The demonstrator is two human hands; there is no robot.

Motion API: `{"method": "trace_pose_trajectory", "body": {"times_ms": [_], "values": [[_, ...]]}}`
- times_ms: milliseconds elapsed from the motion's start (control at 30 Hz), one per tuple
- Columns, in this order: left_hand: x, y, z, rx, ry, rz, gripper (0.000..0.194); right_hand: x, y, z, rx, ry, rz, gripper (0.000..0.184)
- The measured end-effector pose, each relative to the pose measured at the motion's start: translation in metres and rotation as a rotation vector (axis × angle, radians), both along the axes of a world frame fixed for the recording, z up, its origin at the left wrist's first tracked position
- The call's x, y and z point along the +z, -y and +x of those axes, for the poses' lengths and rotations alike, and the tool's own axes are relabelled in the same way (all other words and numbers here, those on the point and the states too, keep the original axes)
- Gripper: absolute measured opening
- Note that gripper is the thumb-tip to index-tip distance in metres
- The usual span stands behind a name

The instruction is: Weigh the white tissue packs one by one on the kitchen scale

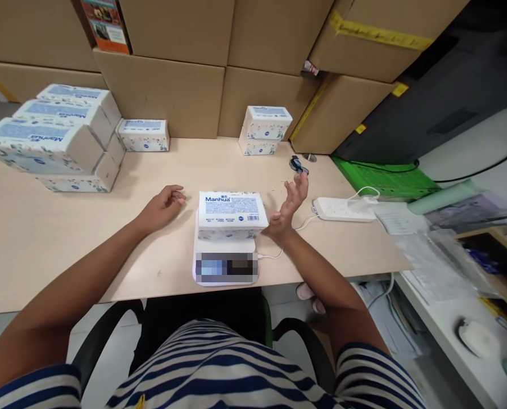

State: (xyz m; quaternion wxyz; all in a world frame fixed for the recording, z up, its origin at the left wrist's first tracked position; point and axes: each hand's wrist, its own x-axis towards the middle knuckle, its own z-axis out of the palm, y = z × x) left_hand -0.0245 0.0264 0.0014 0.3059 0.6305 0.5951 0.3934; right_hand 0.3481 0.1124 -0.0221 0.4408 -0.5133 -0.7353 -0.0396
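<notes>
Striped shirt (pixel 219 369), right grip (pixel 288 207) spread beside Manhua pack (pixel 231 213)

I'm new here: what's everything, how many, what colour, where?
Boxy Manhua pack: one, white and blue, on scale
Flat plastic scale: one, white, under pack
Similar left packs: several, white, far left
Similar lone pack: one, white, beside that stack
Similar right packs: two, white, stacked at back
Large cardboard boxes: several, brown, behind
Long plastic power strip: one, white, right
Flat slab: one, green, behind strip
Smooth table: one, beige, centre
Curved chair armrests: two, black, beside torso
Remaining clutter: uncounted, mixed, right edge
Striped shirt: one, navy and white, bottom
Left hand: one, left of scale
Right hand: one, right of scale
</notes>
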Motion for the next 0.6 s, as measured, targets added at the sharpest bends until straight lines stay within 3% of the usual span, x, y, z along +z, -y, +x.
{"method": "trace_pose_trajectory", "body": {"times_ms": [233, 367, 433, 500, 600], "values": [[-0.003, -0.003, 0.000, 0.012, 0.007, 0.018, 0.057, 0.011, 0.010, -0.004, -0.040, 0.108, -0.147, 0.101], [-0.007, -0.006, 0.000, 0.017, 0.032, 0.026, 0.054, 0.017, 0.011, 0.001, 0.039, 0.046, -0.131, 0.104], [-0.008, -0.006, 0.002, 0.029, 0.046, 0.028, 0.054, 0.033, 0.004, 0.007, 0.245, -0.013, -0.131, 0.105], [-0.008, -0.007, 0.003, 0.037, 0.056, 0.028, 0.056, 0.062, -0.005, 0.007, 0.568, 0.026, -0.186, 0.108], [-0.006, -0.007, 0.003, 0.050, 0.098, 0.010, 0.058, 0.114, -0.009, -0.015, 0.927, 0.357, -0.300, 0.116]]}}
